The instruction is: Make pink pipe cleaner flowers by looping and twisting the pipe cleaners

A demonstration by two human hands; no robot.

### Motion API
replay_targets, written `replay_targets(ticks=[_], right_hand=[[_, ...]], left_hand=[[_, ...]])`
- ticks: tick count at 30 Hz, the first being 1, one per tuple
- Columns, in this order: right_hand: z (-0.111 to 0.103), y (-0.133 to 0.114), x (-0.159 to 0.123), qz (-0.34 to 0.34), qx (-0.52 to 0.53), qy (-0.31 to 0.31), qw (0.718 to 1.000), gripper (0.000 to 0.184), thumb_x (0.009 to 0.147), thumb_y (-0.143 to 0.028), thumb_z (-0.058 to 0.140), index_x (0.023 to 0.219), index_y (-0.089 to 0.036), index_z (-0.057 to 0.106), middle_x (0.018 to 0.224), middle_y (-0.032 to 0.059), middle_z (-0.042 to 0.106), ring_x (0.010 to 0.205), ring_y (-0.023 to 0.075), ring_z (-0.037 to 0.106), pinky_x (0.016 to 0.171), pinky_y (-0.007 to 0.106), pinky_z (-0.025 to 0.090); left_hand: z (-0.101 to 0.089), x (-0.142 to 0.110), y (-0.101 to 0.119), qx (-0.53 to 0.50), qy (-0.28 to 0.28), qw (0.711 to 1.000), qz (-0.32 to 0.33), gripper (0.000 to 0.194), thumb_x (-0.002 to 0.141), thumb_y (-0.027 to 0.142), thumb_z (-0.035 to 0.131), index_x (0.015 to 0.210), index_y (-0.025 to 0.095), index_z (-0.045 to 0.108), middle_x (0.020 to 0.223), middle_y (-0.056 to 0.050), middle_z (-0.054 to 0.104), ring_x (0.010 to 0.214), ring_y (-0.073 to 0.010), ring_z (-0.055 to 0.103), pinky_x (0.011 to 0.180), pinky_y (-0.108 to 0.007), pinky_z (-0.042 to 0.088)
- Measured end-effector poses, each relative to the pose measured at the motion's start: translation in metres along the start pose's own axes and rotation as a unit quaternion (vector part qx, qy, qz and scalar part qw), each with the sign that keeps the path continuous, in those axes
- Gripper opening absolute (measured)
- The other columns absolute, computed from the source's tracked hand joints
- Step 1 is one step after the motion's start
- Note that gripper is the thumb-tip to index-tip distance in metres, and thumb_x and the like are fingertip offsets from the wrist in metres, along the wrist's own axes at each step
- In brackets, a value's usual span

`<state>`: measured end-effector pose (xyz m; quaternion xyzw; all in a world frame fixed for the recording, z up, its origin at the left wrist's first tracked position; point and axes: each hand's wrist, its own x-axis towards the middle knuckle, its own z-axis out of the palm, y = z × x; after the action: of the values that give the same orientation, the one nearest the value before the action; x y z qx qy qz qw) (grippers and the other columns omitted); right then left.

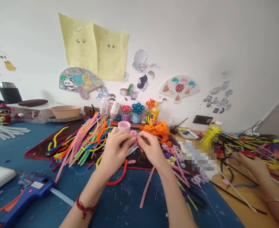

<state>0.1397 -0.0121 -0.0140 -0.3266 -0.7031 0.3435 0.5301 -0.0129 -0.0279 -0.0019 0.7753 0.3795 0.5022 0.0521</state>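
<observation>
In the middle of the view, my left hand point(118, 142) and my right hand point(150, 142) meet at the fingertips. Both pinch a pink pipe cleaner point(133, 133) bent into small loops. Just behind it stands a small pink pot point(124, 126), apart from my fingers as far as I can see. A bunch of coloured pipe cleaners point(82, 137) spreads out left of my left hand. Close to my right hand lie orange pipe-cleaner loops point(159, 129) and purple ones point(177, 152). A red pipe cleaner point(119, 181) curves beneath my left wrist.
A blue glue gun point(32, 193) with a glue stick lies at the front left. Pipe-cleaner flowers in pots point(136, 117) and an orange drink bottle point(155, 113) stand by the wall. At right, another person's hand point(253, 164) is among tangled pipe cleaners, near a yellow bottle point(212, 133).
</observation>
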Motion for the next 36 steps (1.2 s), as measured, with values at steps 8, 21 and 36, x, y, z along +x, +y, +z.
replay_targets(ticks=[8, 21, 36], right_hand=[[0.002, -0.003, 0.0, 0.009, 0.064, -0.02, 0.998, 0.034, 0.088, -0.05, 0.056, 0.074, -0.019, 0.054, 0.059, -0.0047, 0.044, 0.048, 0.0091, 0.039, 0.047, 0.023, 0.033], [0.001, -0.003, 0.002, 0.009, 0.054, -0.017, 0.998, 0.023, 0.088, -0.039, 0.055, 0.076, -0.019, 0.057, 0.064, -0.0034, 0.047, 0.052, 0.0094, 0.041, 0.049, 0.022, 0.034], [0.002, 0.0, 0.001, 0.007, 0.013, -0.016, 1.0, 0.016, 0.085, -0.027, 0.053, 0.072, -0.018, 0.055, 0.063, -0.0034, 0.045, 0.056, 0.0102, 0.041, 0.053, 0.022, 0.034]], left_hand=[[0.005, 0.001, -0.009, -0.144, 0.024, 0.986, -0.08, 0.024, 0.087, 0.035, 0.059, 0.071, 0.019, 0.067, 0.078, -0.003, 0.056, 0.082, -0.0203, 0.051, 0.074, -0.033, 0.038], [0.004, 0.005, -0.013, -0.278, 0.065, 0.945, -0.162, 0.015, 0.069, 0.036, 0.078, 0.067, 0.022, 0.073, 0.076, 0.0, 0.056, 0.075, -0.016, 0.049, 0.066, -0.029, 0.035], [0.004, 0.004, -0.019, -0.18, 0.054, 0.974, -0.13, 0.018, 0.078, 0.035, 0.068, 0.067, 0.021, 0.07, 0.072, -0.001, 0.057, 0.073, -0.017, 0.048, 0.062, -0.03, 0.031]])
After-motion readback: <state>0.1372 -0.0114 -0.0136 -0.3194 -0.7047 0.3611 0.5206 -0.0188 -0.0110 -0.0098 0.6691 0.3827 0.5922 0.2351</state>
